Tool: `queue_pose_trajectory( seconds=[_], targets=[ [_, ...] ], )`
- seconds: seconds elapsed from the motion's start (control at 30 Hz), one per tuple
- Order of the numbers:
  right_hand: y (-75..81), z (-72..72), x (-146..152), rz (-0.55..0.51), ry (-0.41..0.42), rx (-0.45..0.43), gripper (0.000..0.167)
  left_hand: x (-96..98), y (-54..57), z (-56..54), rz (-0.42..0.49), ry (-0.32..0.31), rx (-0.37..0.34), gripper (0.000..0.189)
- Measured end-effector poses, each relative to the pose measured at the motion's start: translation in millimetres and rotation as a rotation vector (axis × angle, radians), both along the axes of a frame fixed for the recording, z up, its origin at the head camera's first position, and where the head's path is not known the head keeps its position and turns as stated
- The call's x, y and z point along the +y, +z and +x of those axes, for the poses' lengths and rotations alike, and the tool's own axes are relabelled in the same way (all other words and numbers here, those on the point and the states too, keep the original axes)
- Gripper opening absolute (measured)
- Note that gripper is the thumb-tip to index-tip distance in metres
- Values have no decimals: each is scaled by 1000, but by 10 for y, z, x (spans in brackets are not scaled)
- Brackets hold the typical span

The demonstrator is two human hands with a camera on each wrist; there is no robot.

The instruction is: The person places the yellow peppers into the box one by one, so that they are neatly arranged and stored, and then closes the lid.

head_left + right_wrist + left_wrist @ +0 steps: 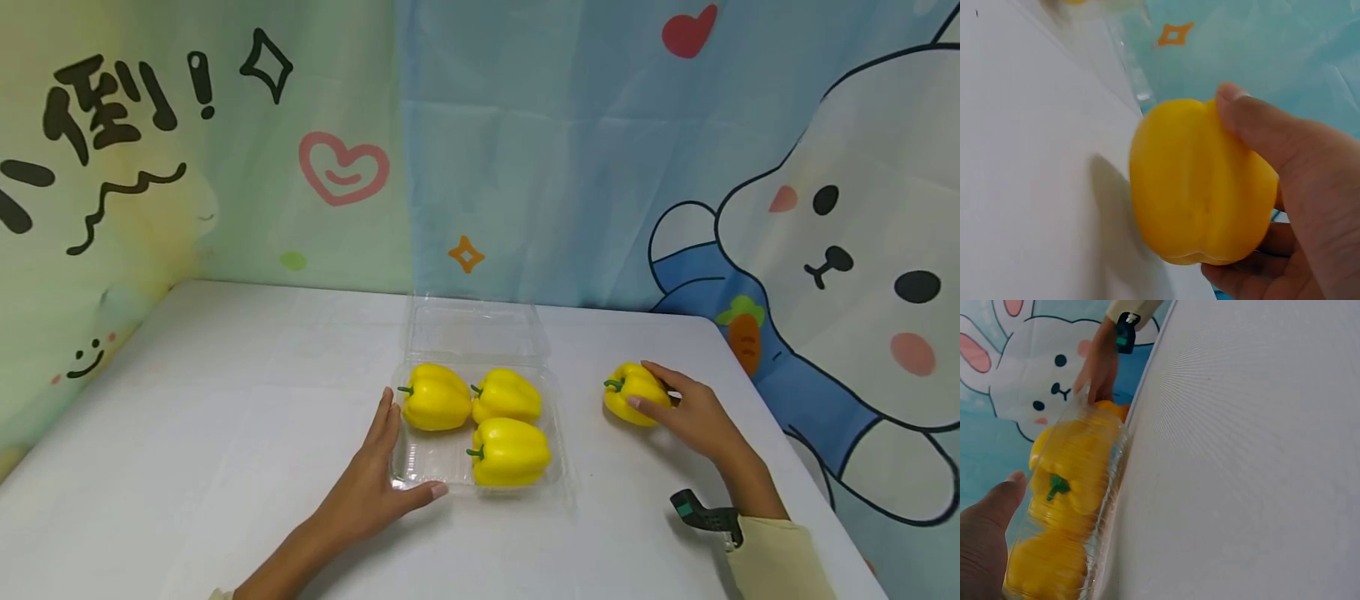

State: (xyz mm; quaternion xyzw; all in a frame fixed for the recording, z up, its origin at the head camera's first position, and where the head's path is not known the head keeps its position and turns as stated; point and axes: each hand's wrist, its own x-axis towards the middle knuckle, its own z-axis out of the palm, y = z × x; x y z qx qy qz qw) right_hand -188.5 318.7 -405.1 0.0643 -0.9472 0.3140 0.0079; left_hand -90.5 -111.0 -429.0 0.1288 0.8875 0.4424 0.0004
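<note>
My right hand (697,417) grips a yellow bell pepper (632,393) with a green stem, to the right of a clear plastic box (431,467). In the right wrist view, thumb and fingers lie on opposite sides of this pepper (1200,187), and its shadow falls on the table beside it. Inside the box are three more yellow bell peppers: one at back left (437,398), one at back right (508,396), one at front right (512,452). Along the box's left side rests my left hand (367,487), fingers extended and thumb spread towards the front edge.
The box's clear lid (476,329) lies folded back towards the rear edge of the white table (225,400). Behind the table hangs a printed cloth (525,167) with cartoon figures. A dark strap-like device (705,512) is on the right wrist.
</note>
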Motion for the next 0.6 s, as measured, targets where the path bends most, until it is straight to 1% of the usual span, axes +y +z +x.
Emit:
queue_pose_trajectory(
  seconds=[0.2,0.33,0.43,0.5,0.6],
  targets=[
    [35,43,-139,-49,28,34,77,15,-5,2,10,-1,-20,120],
    [58,94,-219,-56,79,50,71,25,-11,-2,18,1,-29,120],
    [69,123,-269,-56,113,55,68,24,-12,-3,16,1,-20,121],
    [84,141,-320,-56,117,56,69,18,-17,-4,12,1,-13,120],
    [131,162,-425,-55,98,60,71,9,-21,-4,9,5,-7,120]
  ],
)
